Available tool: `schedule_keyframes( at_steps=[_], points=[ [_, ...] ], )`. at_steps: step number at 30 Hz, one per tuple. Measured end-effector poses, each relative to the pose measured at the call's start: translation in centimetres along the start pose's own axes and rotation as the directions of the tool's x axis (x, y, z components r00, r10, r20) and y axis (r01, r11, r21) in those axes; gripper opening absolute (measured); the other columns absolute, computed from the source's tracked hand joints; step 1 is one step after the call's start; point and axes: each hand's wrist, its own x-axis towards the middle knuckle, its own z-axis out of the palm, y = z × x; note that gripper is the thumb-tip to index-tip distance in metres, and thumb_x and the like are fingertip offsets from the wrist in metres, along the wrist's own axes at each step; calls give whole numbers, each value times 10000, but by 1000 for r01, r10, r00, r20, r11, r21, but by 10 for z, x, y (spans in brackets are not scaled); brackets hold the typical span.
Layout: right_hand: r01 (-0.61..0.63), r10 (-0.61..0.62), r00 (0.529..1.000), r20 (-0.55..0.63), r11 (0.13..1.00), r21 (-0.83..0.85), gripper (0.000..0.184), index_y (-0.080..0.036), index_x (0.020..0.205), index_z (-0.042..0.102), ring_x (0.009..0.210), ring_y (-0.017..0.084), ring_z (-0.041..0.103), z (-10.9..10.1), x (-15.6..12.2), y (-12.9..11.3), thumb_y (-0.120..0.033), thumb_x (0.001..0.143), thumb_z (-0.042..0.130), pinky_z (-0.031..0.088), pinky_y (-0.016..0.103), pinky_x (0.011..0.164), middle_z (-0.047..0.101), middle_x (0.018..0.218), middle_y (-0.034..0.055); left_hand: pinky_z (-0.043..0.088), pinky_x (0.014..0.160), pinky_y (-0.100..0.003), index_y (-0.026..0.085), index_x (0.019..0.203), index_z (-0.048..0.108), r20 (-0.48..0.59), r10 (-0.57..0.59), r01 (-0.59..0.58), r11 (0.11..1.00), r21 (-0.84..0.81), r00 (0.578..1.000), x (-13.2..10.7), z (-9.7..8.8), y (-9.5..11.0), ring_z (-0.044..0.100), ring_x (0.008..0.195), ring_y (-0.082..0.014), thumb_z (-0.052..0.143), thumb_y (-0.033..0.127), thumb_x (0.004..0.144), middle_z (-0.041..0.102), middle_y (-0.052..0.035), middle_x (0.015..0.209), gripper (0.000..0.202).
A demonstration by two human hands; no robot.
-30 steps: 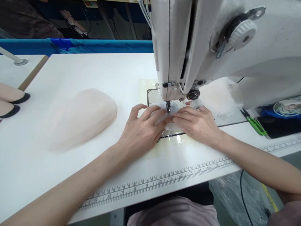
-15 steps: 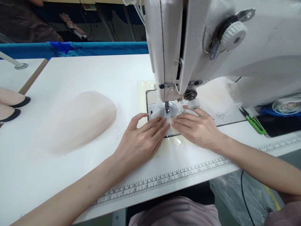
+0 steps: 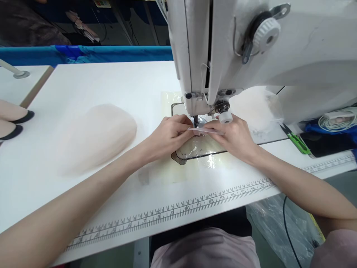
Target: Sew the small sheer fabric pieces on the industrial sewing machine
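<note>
A small piece of thin, sheer pale fabric (image 3: 205,130) stretches between my hands, just in front of the needle and presser foot (image 3: 196,121) of a white sewing machine (image 3: 192,56). My left hand (image 3: 174,134) pinches its left end, thumb against fingers. On the other side, my right hand (image 3: 232,134) grips the right end below the thread tension knob. Part of the fabric is hidden by my fingers. Beneath lies the metal needle plate (image 3: 192,149), partly covered by clear tape.
Sheer beige fabric pieces (image 3: 103,137) lie in a pile on the left of the white table (image 3: 117,82). More pale fabric (image 3: 251,109) sits under the machine arm. Green thread snips (image 3: 297,140) and a dark phone-like slab (image 3: 327,143) are at right. A printed ruler (image 3: 186,208) runs along the front edge.
My hands have gone from lying flat on the needle plate to pinching the fabric and lifting its near edge. More of the plate's front now shows. The view has shifted slightly.
</note>
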Motion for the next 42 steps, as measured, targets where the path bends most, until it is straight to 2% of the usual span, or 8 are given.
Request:
schedule_keyframes(
  at_steps=[3,6,11,15,24,30,38,42],
  points=[
    [14,-14,1000,7,1000,16,246,-218,907,750,605,143,621,-1,-1,0,-342,958,544,462,312,737,715,677,-6,442,815,-395,194,874,746,17,65,-66,997,44,998,-1,-2,-2,573,873,-206,345,401,978,633,-74,947,463],
    [76,-76,997,-5,997,31,260,-214,880,744,611,129,625,-3,-5,-2,-350,962,538,463,304,770,725,703,-18,425,850,-445,194,883,750,-30,177,-166,960,225,984,-10,6,-3,563,910,-235,379,357,974,640,-92,997,415],
    [257,-258,966,-5,966,-39,174,-206,834,732,936,169,681,-6,-12,-5,-184,918,582,474,317,860,758,993,-9,418,936,-475,263,1141,686,-126,381,-246,782,572,916,-32,22,5,569,1042,-264,513,242,932,689,-70,1091,272],
    [335,-339,941,-15,934,-121,209,-204,843,724,994,165,677,-6,-16,-7,-84,890,560,467,339,946,760,1004,-19,426,955,-478,247,1241,614,-82,398,-235,683,692,914,-44,25,17,590,1134,-265,533,166,916,674,-59,1234,345],
    [334,-343,938,-47,933,-132,230,-193,850,718,921,129,694,-4,-16,-8,-60,894,536,457,302,969,767,955,-29,439,944,-481,148,1229,591,-51,398,-240,645,726,916,-45,24,23,601,1198,-289,522,123,937,686,-116,1198,302],
    [337,-346,937,-41,929,-156,256,-213,848,713,922,124,693,0,-17,-6,-55,903,518,466,314,955,762,984,-43,426,947,-499,165,1270,567,-56,406,-231,623,747,912,-44,23,19,599,1203,-281,496,162,961,681,-112,1211,317],
    [336,-346,938,-24,924,-182,224,-190,902,725,901,154,697,5,-10,0,-72,900,534,483,349,935,760,1008,4,374,998,-523,219,1286,561,-112,355,-194,719,667,928,-33,20,6,577,1228,-268,473,183,970,673,-84,1235,330],
    [342,-349,937,-3,920,-191,232,-197,916,730,924,164,687,6,-10,1,-70,903,536,482,371,928,754,1037,12,381,976,-501,249,1258,576,-134,373,-183,700,691,918,-33,21,4,598,1199,-250,464,190,975,677,-53,1230,310]
  ],
)
